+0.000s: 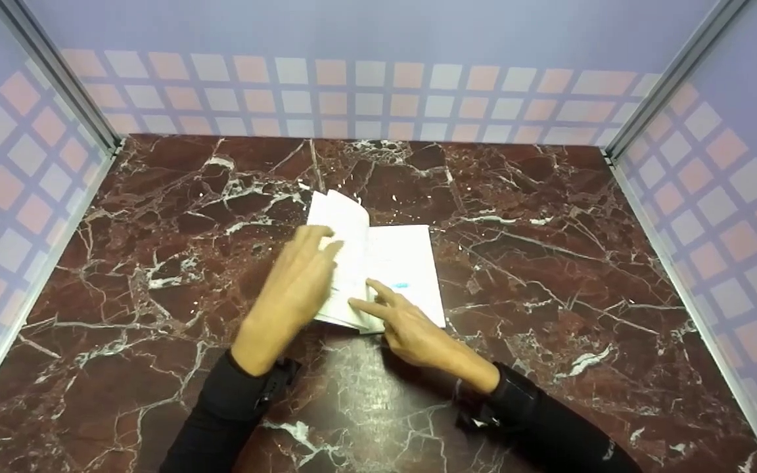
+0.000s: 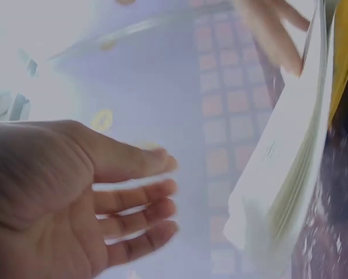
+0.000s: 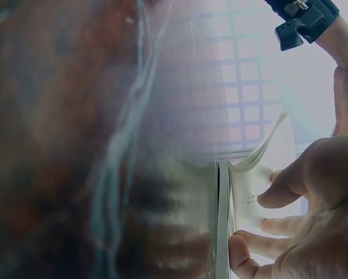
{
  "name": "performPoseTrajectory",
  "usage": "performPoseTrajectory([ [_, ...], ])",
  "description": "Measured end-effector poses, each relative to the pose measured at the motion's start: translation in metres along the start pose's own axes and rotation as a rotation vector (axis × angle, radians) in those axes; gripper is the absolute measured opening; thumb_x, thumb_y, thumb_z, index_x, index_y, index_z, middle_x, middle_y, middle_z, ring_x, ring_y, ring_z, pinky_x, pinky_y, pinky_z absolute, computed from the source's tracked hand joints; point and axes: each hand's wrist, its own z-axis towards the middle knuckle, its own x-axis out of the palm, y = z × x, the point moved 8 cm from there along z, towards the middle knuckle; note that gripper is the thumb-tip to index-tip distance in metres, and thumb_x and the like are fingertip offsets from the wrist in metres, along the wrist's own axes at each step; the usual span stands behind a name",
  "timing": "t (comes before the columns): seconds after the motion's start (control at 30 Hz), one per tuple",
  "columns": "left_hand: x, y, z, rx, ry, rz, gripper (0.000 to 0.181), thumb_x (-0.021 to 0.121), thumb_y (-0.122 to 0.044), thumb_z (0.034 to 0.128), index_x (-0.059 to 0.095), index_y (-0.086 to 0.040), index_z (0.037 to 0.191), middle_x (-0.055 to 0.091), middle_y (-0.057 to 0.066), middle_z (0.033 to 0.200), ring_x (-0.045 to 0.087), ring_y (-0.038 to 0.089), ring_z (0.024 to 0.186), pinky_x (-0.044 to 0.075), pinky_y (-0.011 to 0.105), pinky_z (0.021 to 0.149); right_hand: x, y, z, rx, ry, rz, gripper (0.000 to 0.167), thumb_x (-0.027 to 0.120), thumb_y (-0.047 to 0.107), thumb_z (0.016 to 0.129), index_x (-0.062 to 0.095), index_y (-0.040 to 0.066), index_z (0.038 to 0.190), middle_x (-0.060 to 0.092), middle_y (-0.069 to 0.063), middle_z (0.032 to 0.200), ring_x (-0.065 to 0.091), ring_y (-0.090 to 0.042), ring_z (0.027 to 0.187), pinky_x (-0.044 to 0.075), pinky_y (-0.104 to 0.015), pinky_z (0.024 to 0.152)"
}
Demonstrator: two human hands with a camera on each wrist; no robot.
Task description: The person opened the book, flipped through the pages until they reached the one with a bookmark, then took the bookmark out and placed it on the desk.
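Note:
An open book [image 1: 406,256] with white pages lies on the table; a small blue mark [image 1: 401,286] shows on its right page. Several left-side leaves stand up and curl near the spine, as the right wrist view also shows. Over the outer part of the left page is my left hand [image 1: 296,282], slightly blurred. The left wrist view shows that hand [image 2: 63,197] apart from the book [image 2: 278,163], holding nothing, its fingers loosely bent. My right hand [image 1: 414,332] rests its extended fingers on the pages beside the spine, near the lower edge.
The table [image 1: 549,263] has a dark red marble pattern with white veins. Panels with pink and white squares, such as the back wall [image 1: 365,92], enclose it on the far side, left and right. Black sleeves and wrist straps cover both forearms.

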Motion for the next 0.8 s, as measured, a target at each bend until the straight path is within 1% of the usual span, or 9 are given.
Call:
performPoseTrajectory([
  [0.1,0.014,-0.016,0.003,0.099,0.040,0.032,0.049,0.068,0.011,0.0865,0.062,0.002,0.134,0.048,0.022,0.150,0.042,0.037,0.141,0.036,0.051,0.119,0.000,0.000,0.001,-0.008,-0.002,-0.011,0.074,0.052,-0.018,0.085,0.052,0.014,0.152,0.030,-0.025,0.163,0.056,-0.036,0.128,0.050,-0.049,0.107],
  [0.13,0.018,-0.019,0.003,0.122,0.055,0.044,0.051,0.070,0.012,0.0840,0.063,0.003,0.133,0.048,0.022,0.150,0.041,0.038,0.142,0.036,0.053,0.119,0.000,0.000,0.001,-0.008,-0.001,-0.013,0.075,0.051,-0.018,0.084,0.052,0.014,0.152,0.030,-0.025,0.163,0.056,-0.035,0.128,0.051,-0.049,0.106],
  [0.2,0.028,-0.023,0.003,0.140,0.097,0.058,0.055,0.072,0.012,0.0813,0.062,0.004,0.134,0.047,0.022,0.152,0.039,0.040,0.144,0.037,0.055,0.118,0.000,-0.001,0.001,-0.002,0.002,-0.015,0.077,0.051,-0.019,0.083,0.052,0.015,0.152,0.029,-0.025,0.164,0.056,-0.035,0.128,0.051,-0.049,0.106],
  [0.27,0.037,-0.023,0.002,0.137,0.147,0.068,0.056,0.073,0.010,0.0815,0.061,0.005,0.135,0.045,0.023,0.154,0.035,0.042,0.146,0.036,0.057,0.118,0.000,-0.002,0.001,0.011,0.008,-0.017,0.079,0.050,-0.019,0.082,0.052,0.016,0.153,0.028,-0.025,0.164,0.055,-0.035,0.128,0.051,-0.048,0.106],
  [0.37,0.046,-0.021,0.000,0.118,0.216,0.077,0.054,0.072,0.006,0.0856,0.058,0.007,0.138,0.041,0.025,0.157,0.031,0.045,0.148,0.032,0.059,0.119,0.000,-0.003,0.001,0.031,0.020,-0.015,0.080,0.049,-0.020,0.081,0.052,0.016,0.152,0.027,-0.025,0.164,0.054,-0.036,0.131,0.049,-0.049,0.108],
  [0.5,0.054,-0.017,-0.002,0.099,0.278,0.083,0.050,0.069,-0.001,0.0911,0.057,0.008,0.138,0.040,0.027,0.156,0.029,0.048,0.148,0.028,0.059,0.121,0.000,-0.003,0.002,0.044,0.036,-0.009,0.077,0.048,-0.020,0.082,0.053,0.014,0.152,0.028,-0.026,0.164,0.050,-0.039,0.136,0.045,-0.052,0.112],
  [0.6,0.057,-0.015,-0.004,0.074,0.301,0.079,0.052,0.074,-0.006,0.0911,0.057,0.008,0.138,0.041,0.029,0.155,0.030,0.048,0.148,0.028,0.059,0.121,0.000,-0.003,0.002,0.036,0.035,0.001,0.076,0.047,-0.019,0.082,0.054,0.013,0.151,0.030,-0.026,0.163,0.048,-0.041,0.138,0.043,-0.053,0.113],
  [0.7,0.060,-0.014,-0.005,0.051,0.310,0.077,0.060,0.082,-0.010,0.0857,0.057,0.007,0.138,0.042,0.029,0.154,0.032,0.048,0.146,0.030,0.060,0.120,-0.002,-0.002,0.001,0.026,0.029,0.010,0.073,0.049,-0.017,0.083,0.054,0.012,0.151,0.034,-0.027,0.160,0.046,-0.042,0.140,0.040,-0.055,0.115],
  [0.8,0.062,-0.014,-0.006,0.033,0.315,0.076,0.067,0.086,-0.011,0.0818,0.056,0.005,0.139,0.043,0.029,0.152,0.034,0.049,0.144,0.032,0.061,0.118,-0.007,-0.001,0.000,0.055,0.015,0.018,0.065,0.054,-0.011,0.089,0.052,0.009,0.151,0.040,-0.028,0.157,0.045,-0.043,0.141,0.036,-0.057,0.117],
])
